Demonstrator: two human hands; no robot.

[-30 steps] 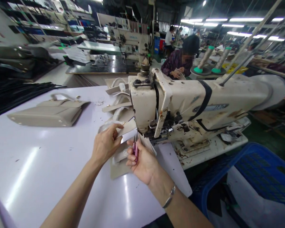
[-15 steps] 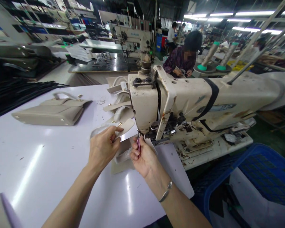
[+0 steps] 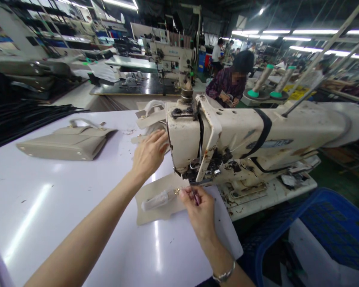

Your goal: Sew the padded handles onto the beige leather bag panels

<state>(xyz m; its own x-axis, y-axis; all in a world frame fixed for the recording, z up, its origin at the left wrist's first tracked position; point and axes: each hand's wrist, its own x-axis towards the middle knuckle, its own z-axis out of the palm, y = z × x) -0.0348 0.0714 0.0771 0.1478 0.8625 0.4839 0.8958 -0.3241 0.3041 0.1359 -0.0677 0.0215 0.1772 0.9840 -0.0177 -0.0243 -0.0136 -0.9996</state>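
Observation:
My left hand [image 3: 151,153] reaches to a pile of beige bag parts [image 3: 151,115] left of the sewing machine [image 3: 185,135]; its fingertips are partly hidden, and what they hold cannot be made out. My right hand [image 3: 199,205] is closed on a small purple tool [image 3: 196,198] just below the machine's needle area. Beside its fingers a flat beige panel [image 3: 158,213] lies on the white table [image 3: 107,223], with a plastic-wrapped handle [image 3: 158,200] and gold hardware [image 3: 176,191] on it.
A finished-looking beige handbag [image 3: 68,141] lies on the table at the left. A blue plastic basket [image 3: 326,199] stands at the lower right. Black strips [image 3: 24,123] are heaped at the far left. Across the machine a person [image 3: 227,85] works with their hands.
My left hand has moved up and away to the pile, off the beige strap piece. My right hand has shifted right. The panel with the wrapped handle now lies flat and more exposed.

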